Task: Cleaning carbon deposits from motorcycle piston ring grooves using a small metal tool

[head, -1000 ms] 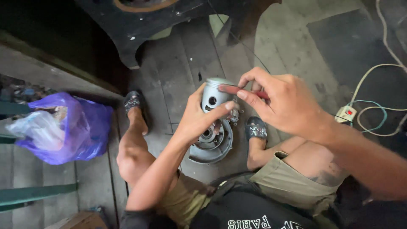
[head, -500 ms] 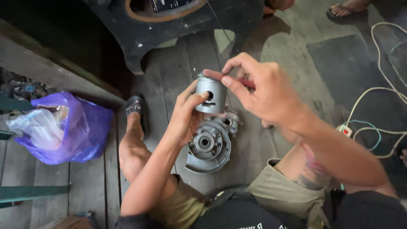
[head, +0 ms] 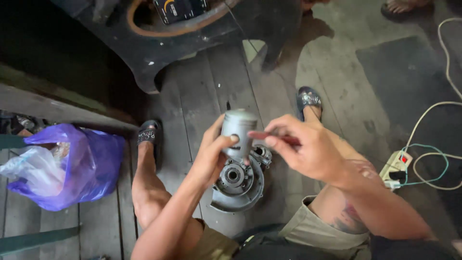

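Observation:
My left hand grips a grey metal cylinder, a piston, holding it upright above the floor. My right hand pinches a thin red-handled tool whose tip points at the side of the piston. Directly beneath both hands a round grey engine casing lies on the wooden floor between my feet. My knees and sandalled feet frame it on either side.
A purple plastic bag sits on the floor at left. A white power strip with white and green cables lies at right. A dark vehicle body panel stands across the top. Another person's foot shows at top right.
The view has shifted, so hands and casing sit lower in frame. My left hand has turned the piston more upright, and my right hand now holds the red tool level at its side.

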